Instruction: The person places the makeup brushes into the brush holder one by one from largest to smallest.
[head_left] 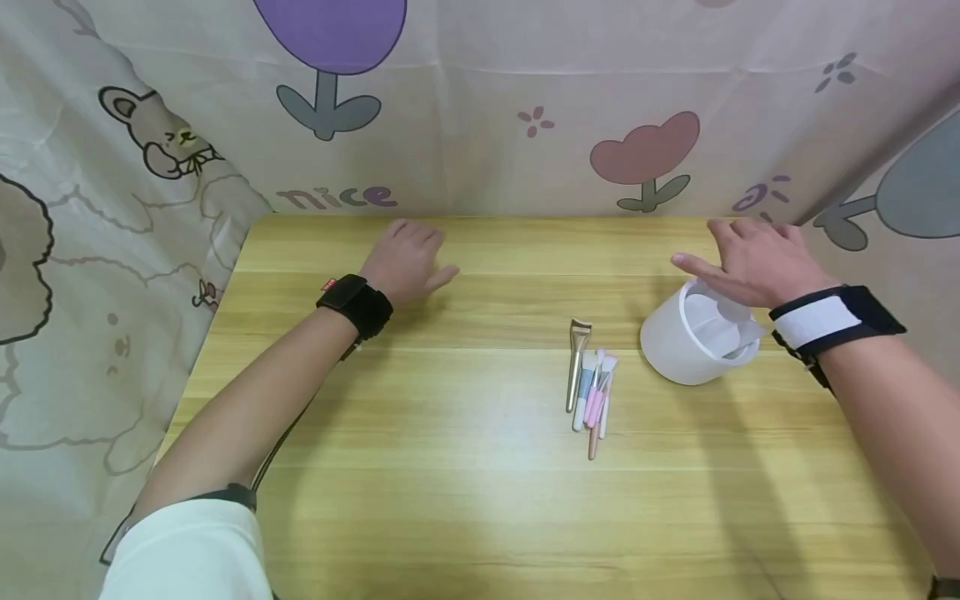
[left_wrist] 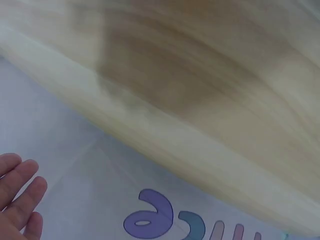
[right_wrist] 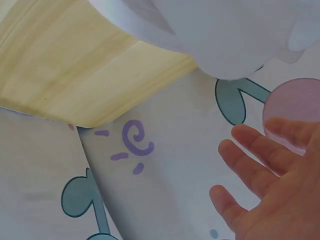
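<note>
My left hand (head_left: 405, 262) is near the table's back edge at the left, thumb held out to the right, holding nothing. In the left wrist view its fingers (left_wrist: 22, 200) show at the lower left corner. My right hand (head_left: 757, 262) overlaps the far rim of a white round holder (head_left: 667, 343) with inner dividers; its fingers point away and the thumb is spread left. The right wrist view has these fingers (right_wrist: 255, 162) loosely spread, with the holder's white wall (right_wrist: 145, 25) above them. Left of the holder lie several small makeup brushes (head_left: 596, 404), pink, white and blue, beside a metallic flat-headed brush (head_left: 576, 367).
A light wood table (head_left: 450, 467) carries the brushes and the holder. Printed cloth hangs behind it (head_left: 465, 158) and along the left side (head_left: 112, 333). Both wrists wear black straps (head_left: 356, 304), and a thin cable runs along the left forearm.
</note>
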